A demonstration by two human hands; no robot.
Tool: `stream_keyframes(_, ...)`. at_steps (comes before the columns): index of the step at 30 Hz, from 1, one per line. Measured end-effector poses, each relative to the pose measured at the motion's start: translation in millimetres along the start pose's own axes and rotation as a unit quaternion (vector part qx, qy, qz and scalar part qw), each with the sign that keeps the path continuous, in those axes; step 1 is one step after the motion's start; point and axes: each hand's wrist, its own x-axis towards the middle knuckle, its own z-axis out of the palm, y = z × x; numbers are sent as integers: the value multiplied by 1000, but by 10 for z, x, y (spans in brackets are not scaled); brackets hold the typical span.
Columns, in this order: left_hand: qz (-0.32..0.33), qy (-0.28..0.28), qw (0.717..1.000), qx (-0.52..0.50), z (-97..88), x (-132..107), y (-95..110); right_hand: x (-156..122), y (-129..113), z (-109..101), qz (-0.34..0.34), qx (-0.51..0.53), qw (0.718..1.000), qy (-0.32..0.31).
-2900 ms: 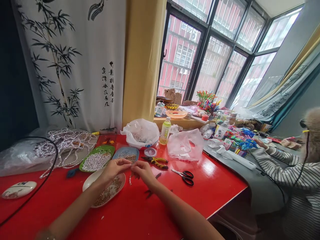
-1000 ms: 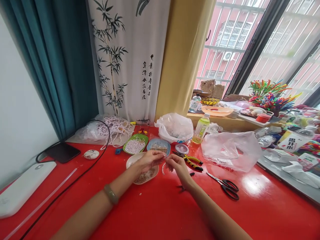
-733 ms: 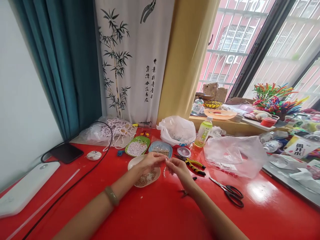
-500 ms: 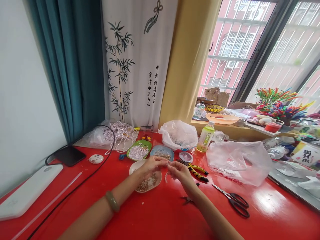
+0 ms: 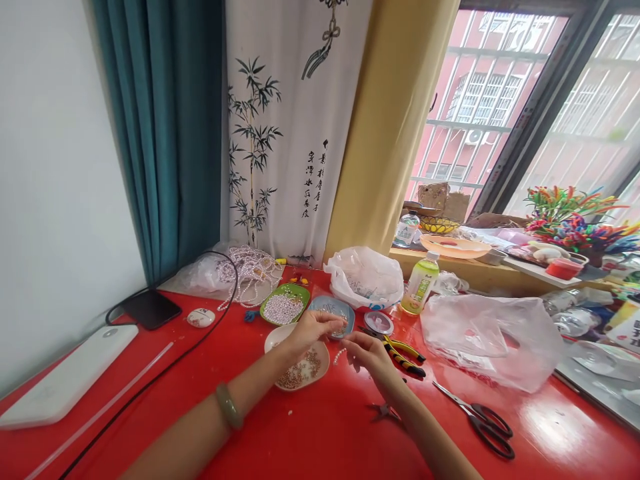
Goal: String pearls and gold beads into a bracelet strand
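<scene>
My left hand (image 5: 313, 332), with a green bangle (image 5: 229, 407) on the wrist, is over the right side of a white dish (image 5: 273, 338) of small gold-coloured beads. Its thumb and fingertips are pinched together; anything between them is too small to make out. Slightly lower and to the right, my right hand (image 5: 369, 355) pinches a short string of pearl beads (image 5: 339, 357), which hangs in a curve from the fingers. Behind my hands are a blue tray (image 5: 320, 303) with beads and a green tray (image 5: 306, 294) of pale pearl beads.
Yellow-black pliers (image 5: 409, 361), smaller pliers (image 5: 384, 411) and scissors (image 5: 483, 421) lie on the right. A thread spool (image 5: 379, 323), drink bottle (image 5: 420, 283) and plastic bags (image 5: 487, 333) stand farther back. A black cable (image 5: 175, 359), phone (image 5: 151, 308) and white power bank (image 5: 67, 377) occupy the left.
My hands have moved slightly apart; before, their fingertips met at the top of the bead string. The whole view has shifted, so things appear farther right and lower.
</scene>
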Motion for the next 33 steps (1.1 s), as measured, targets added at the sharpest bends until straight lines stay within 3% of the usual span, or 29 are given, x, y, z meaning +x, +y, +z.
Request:
stream_keyframes(6, -6, -51, 985, 164, -410, 105, 75, 57, 43, -63, 12, 33, 999, 35)
stream_keyframes(10, -13, -48, 958, 281, -603, 143, -36, 66, 46, -71, 19, 47, 997, 61)
stream_keyframes(15, -17, -56, 933, 355, -538, 171, -287, 67, 51, -68, 21, 51, 996, 68)
stream_keyframes(20, -24, -51, 926, 373, -487, 154, -425, 84, 93, -86, 22, 49, 996, 74)
stream_keyframes(27, -37, -39, 938, 342, -501, 117, -440, 46, 64, -56, 16, 48, 996, 73)
stream_keyframes(33, -48, -19, 968, 247, -479, 157, -391, 21, 47, -15, 12, 51, 997, 63)
